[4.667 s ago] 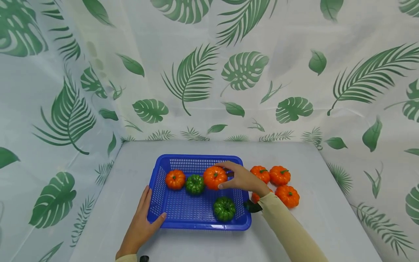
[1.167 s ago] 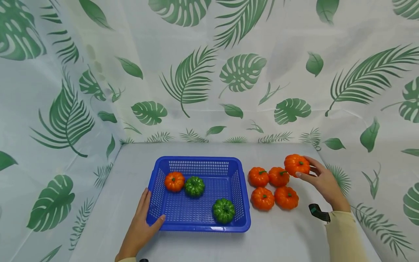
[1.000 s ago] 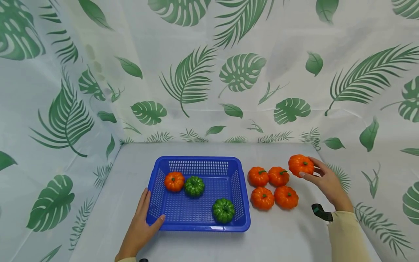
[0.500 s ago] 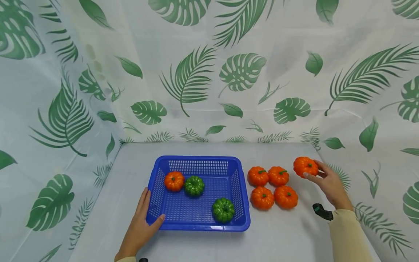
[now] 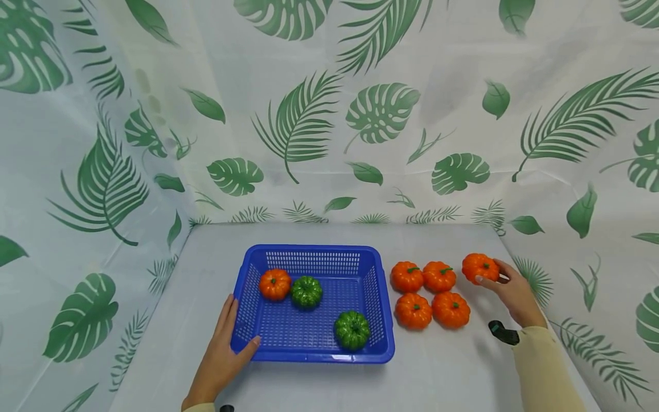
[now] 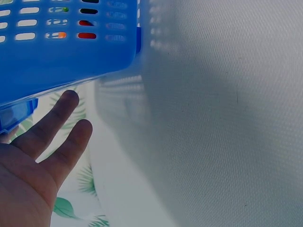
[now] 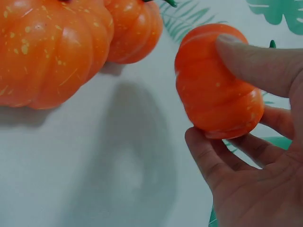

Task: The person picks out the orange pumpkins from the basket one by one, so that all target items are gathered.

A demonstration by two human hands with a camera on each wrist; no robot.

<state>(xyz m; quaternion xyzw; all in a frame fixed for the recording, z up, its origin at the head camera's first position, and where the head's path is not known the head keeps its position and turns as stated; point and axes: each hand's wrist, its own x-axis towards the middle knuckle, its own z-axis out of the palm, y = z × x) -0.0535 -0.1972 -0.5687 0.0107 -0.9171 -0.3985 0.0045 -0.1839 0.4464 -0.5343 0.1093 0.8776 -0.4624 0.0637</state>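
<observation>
At the right of the table, my right hand (image 5: 515,289) pinches an orange toy pumpkin (image 5: 480,268) between thumb and fingers. The right wrist view shows this pumpkin (image 7: 215,85) tipped on its side, a shadow on the table beside it. Several more orange pumpkins (image 5: 451,310) stand in two rows just left of that hand. My left hand (image 5: 218,349) lies at the near left corner of a blue plastic basket (image 5: 309,359), fingers straight along its side and thumb at the front rim. In the basket sit one orange pumpkin (image 5: 275,284) and two green ones (image 5: 306,292).
The white table (image 5: 309,389) meets a leaf-printed sheet (image 5: 329,126) at the back and at both sides. The basket stands left of the orange rows, its right wall close to them.
Earlier my right hand held an orange pumpkin over the basket. It has since carried it right, past the orange rows, and lowered it closer to the table. The left hand has stayed put.
</observation>
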